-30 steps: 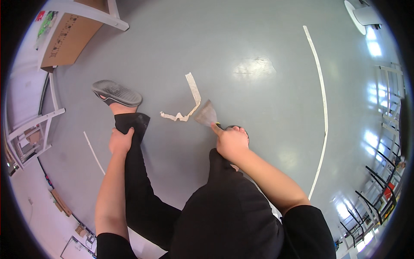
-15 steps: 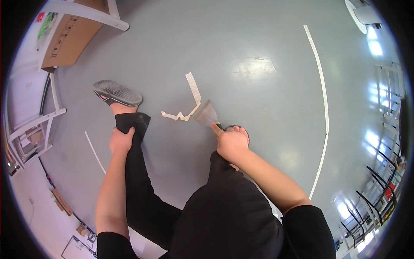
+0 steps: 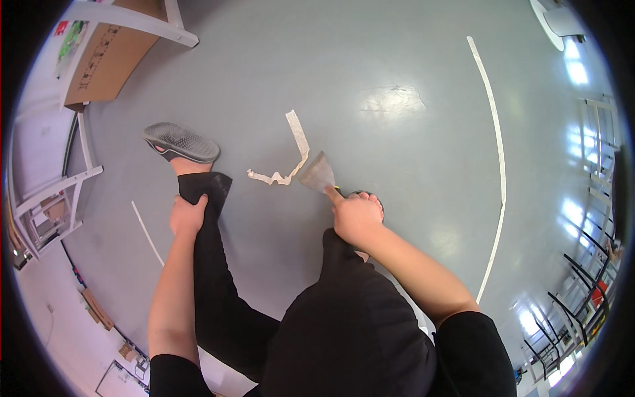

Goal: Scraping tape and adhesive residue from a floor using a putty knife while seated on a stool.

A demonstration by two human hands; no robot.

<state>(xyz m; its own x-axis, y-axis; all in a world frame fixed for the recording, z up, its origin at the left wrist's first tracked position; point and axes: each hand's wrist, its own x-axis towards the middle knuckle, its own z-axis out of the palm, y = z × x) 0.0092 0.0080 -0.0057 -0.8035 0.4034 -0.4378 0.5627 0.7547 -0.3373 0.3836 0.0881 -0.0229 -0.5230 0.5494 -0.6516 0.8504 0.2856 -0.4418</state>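
Note:
My right hand [image 3: 358, 216] is closed round the handle of a scraper [image 3: 318, 174], its forefinger stretched along toward the broad metal blade. The blade's edge is close to a partly peeled strip of whitish tape [image 3: 298, 137] on the grey floor. The tape's upper part runs straight, while its lower part is crumpled and bends to the left. My left hand [image 3: 188, 215] grips the black trouser leg [image 3: 203, 188] above my left ankle, thumb on top. That foot is turned up, showing the grey sole of a sandal [image 3: 183, 142].
A long white tape line [image 3: 497, 139] curves down the floor on the right. A shorter line [image 3: 147, 231] lies left of my left arm. A cardboard box [image 3: 109, 63] is by a white frame at upper left. Black-legged stools [image 3: 575, 298] stand at the right edge.
Very little differs. The scraper's blade has shifted slightly, and the view has moved a touch. Both hands keep their hold, and the tape lies as before.

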